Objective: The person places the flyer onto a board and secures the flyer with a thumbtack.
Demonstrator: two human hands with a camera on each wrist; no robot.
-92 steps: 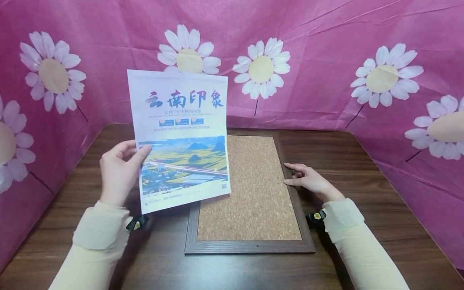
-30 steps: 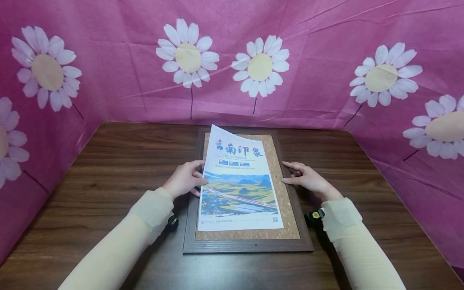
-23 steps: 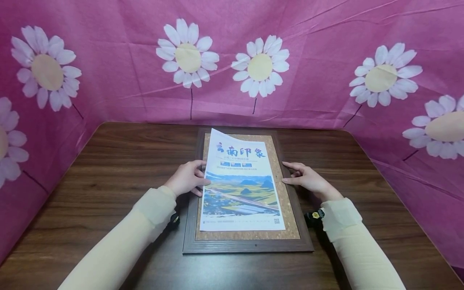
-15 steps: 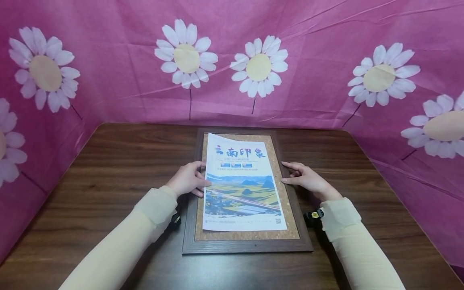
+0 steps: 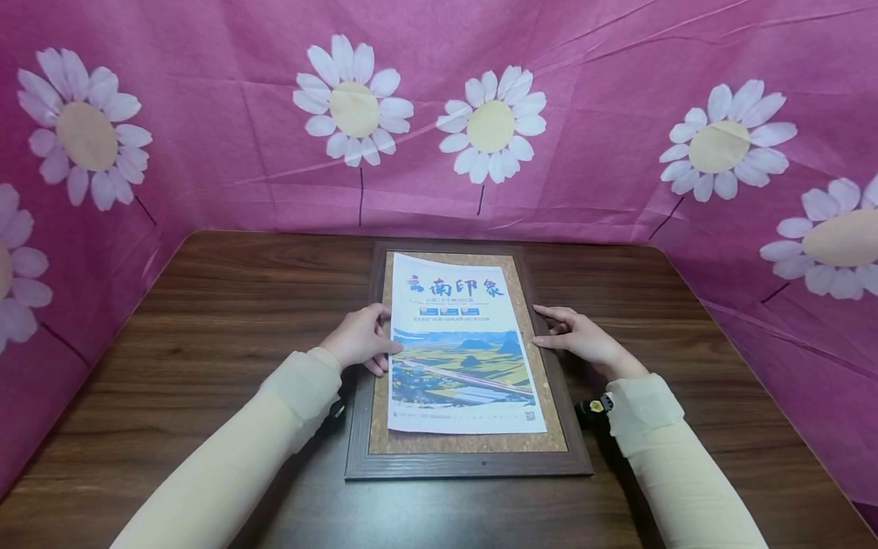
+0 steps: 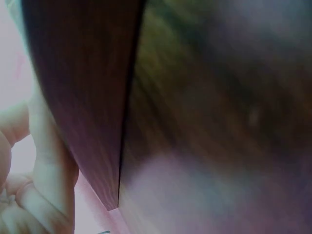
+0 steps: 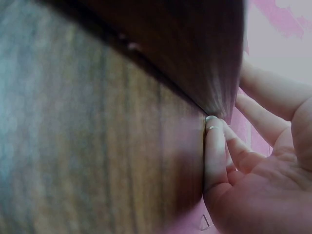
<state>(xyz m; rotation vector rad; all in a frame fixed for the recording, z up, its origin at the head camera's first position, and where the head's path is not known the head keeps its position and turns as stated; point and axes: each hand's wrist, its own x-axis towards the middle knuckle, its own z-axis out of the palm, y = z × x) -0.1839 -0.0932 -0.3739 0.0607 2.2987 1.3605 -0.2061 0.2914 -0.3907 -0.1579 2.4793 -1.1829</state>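
Observation:
A printed poster [image 5: 466, 366] with blue Chinese lettering over a landscape photo lies on the cork board [image 5: 473, 443], inside a dark brown wooden frame [image 5: 473, 465]. Its far-left corner lifts slightly. My left hand [image 5: 357, 337] is at the poster's left edge; the thumb laps over the paper and the other fingers sit beside or beneath it, partly hidden. On the opposite side, my right hand [image 5: 583, 341] rests its thumb and forefinger on the frame's right side. In the right wrist view, its fairly straight fingers [image 7: 215, 156] reach along the frame's side wall [image 7: 195, 44].
The frame lies on a dark wood-grain table [image 5: 206, 320], which extends to both sides of it. A pink cloth [image 5: 590, 46] printed with large white daisies hangs behind the table and along both sides. Each wrist wears a small black device [image 5: 594, 408].
My left hand has brought the poster from upright at the left down onto the cork, then nudged it slightly right. The poster's raised far-left corner has sunk. My right hand stays put.

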